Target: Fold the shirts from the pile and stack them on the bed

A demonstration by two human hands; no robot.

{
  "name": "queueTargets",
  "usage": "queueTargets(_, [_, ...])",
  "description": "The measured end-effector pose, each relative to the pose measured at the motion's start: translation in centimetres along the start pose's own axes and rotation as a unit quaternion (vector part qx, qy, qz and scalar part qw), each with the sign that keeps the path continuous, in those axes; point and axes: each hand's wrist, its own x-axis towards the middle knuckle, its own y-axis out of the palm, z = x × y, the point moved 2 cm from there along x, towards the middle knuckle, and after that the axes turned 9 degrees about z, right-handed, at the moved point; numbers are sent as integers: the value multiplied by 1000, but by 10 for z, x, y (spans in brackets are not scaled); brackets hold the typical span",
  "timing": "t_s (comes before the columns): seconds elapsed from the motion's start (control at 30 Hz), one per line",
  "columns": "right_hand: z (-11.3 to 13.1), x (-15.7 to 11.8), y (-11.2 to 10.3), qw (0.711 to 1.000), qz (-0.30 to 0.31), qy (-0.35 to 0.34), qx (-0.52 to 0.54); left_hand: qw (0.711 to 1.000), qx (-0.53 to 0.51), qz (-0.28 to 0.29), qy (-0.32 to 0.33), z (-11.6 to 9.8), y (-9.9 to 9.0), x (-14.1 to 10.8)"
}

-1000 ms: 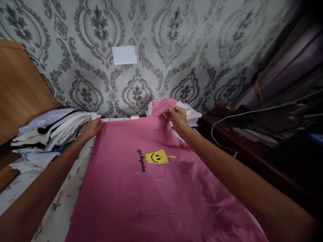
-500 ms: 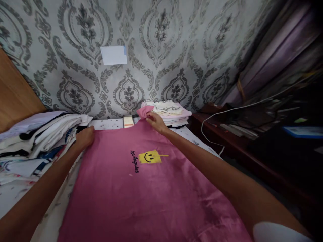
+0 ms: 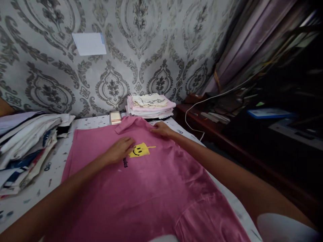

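Observation:
A pink garment (image 3: 141, 188) lies spread over the patterned white cloth, with a yellow smiley print and dark lettering partly covered by fingers. Over its upper middle rests my left hand (image 3: 121, 149), fingers spread loosely beside the print, holding nothing. My right hand (image 3: 163, 130) is at the garment's upper right edge, its fingers closed on the fabric. Between and beyond the hands, a folded-over pink flap (image 3: 128, 123) lies near the far edge. Creases run through the garment's right side.
Piled clothes (image 3: 30, 134) lie at the left. A folded stack (image 3: 151, 106) stands by the wall, beside a small blurred box (image 3: 115, 118). At the right are a dark red table edge (image 3: 227, 134), a white cable (image 3: 186, 117) and a blue-edged object (image 3: 267, 113).
My left hand has let go of the upper left corner and moved right, onto the print. The raised pink flap has come down, and my right hand sits lower. The view has shifted right.

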Motion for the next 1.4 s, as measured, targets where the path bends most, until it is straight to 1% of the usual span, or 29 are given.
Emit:
queueTargets(0.13, [-8,8,2,997,27,7,73,999,28,-14,22,1,12,34])
queueTargets(0.2, [-8,14,-3,993,33,-8,117,998,49,-22,39,1,17,49])
queueTargets(0.27, [-9,20,-13,986,29,-29,161,997,64,-27,42,-1,21,61])
queueTargets(0.37, [-11,28,-28,974,-11,-64,217,996,75,-25,27,-6,24,76])
queueTargets(0.47, [-14,31,-37,961,-76,-94,247,997,82,-4,5,-9,25,89])
queueTargets(0.6, [-22,29,-44,948,-162,-125,244,996,74,19,-52,-4,23,106])
queueTargets(0.7, [-30,28,-48,957,-215,-117,156,996,54,18,-73,0,21,118])
queueTargets(0.77, [-35,26,-48,964,-232,-93,90,994,55,21,-91,0,21,124])
queueTargets(0.83, [-35,21,-44,966,-239,-69,65,991,69,26,-113,0,21,128])
queueTargets(0.9, [-29,8,-32,967,-241,-76,43,989,80,27,-119,-1,23,130])
queueTargets(0.93, [-22,-1,-23,968,-227,-102,21,990,83,23,-116,-1,24,130])
queueTargets(0.97, [-15,-12,-11,969,-199,-143,-7,990,85,16,-109,-1,25,130])
queueTargets(1.03, [-1,-37,17,963,-115,-234,-68,991,90,7,-95,1,27,130])
queueTargets(1.07, [3,-49,30,959,-80,-255,-90,992,94,6,-89,1,28,129])
queueTargets(1.13, [3,-69,46,961,-48,-239,-128,991,102,10,-83,3,29,127])
queueTargets(1.2, [-6,-80,48,967,-44,-187,-165,991,107,9,-82,3,28,125])
queueTargets(1.27, [-21,-84,36,972,-50,-138,-183,990,110,5,-89,3,26,122])
queueTargets(1.3, [-29,-84,28,976,-61,-112,-175,989,111,6,-98,2,26,120])
queueTargets(1.33, [-38,-82,18,983,-77,-79,-149,988,112,8,-108,0,26,118])
queueTargets(1.4, [-57,-74,1,991,-116,-2,-64,986,114,11,-122,-7,28,116])
